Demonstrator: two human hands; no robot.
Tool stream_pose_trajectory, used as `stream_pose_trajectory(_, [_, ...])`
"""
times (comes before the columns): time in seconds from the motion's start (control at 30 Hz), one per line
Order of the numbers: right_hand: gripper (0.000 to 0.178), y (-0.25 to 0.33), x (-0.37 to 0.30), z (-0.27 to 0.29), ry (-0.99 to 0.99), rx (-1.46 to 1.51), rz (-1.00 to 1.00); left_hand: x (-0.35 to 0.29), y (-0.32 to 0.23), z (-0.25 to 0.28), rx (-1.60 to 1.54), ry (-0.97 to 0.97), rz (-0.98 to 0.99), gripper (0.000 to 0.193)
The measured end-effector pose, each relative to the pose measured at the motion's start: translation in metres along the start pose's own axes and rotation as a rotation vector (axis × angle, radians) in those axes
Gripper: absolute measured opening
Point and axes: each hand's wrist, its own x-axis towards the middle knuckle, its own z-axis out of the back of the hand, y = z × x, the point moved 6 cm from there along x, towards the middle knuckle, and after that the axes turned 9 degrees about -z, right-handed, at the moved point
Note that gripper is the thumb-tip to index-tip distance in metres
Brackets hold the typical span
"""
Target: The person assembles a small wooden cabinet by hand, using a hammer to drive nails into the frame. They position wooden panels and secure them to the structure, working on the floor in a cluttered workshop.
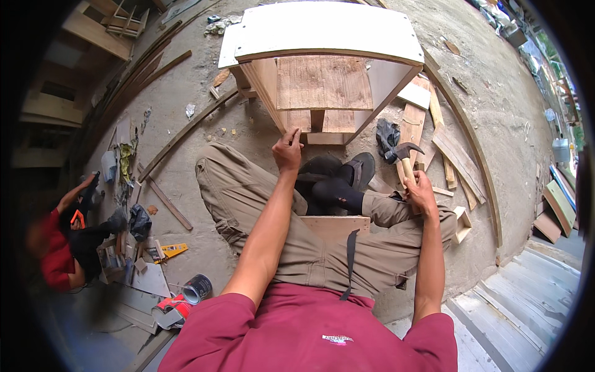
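With my left hand (288,149) pinching something too small to see against the wooden cabinet's (325,93) lower edge at frame centre, and my right hand (421,192) wrapped around the hammer (404,155) at centre right, a crooked swing could smash my fingers.

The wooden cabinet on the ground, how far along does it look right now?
Done: the wooden cabinet has its white panel on and rough boards fixed across the frame. In hand: the left hand pinches something too small to make out at the frame's lower edge, while the right hand holds a hammer raised beside it. Left: loose offcuts lie unused nearby.
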Motion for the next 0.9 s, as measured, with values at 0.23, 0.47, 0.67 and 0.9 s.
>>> stream_pose_trajectory(0.23, [0.038, 0.054, -0.081, -0.089, 0.037, 0.322, 0.026, 0.004, -0.006, 0.003, 0.051, 0.040, -0.045, 0.015])
stream_pose_trajectory(0.47, [0.035, 0.036, -0.089, -0.118, 0.110, 0.460, 0.022, 0.006, -0.003, 0.004, 0.011, 0.037, 0.013, 0.013])
stream_pose_trajectory(0.67, [0.034, 0.054, -0.085, -0.081, -0.508, 0.026, 0.322, 0.008, -0.004, 0.000, 0.018, 0.064, 0.004, 0.016])
stream_pose_trajectory(0.9, [0.035, 0.059, -0.077, -0.055, -0.677, -0.008, 0.370, 0.009, 0.002, -0.003, 0.007, 0.063, -0.016, 0.016])
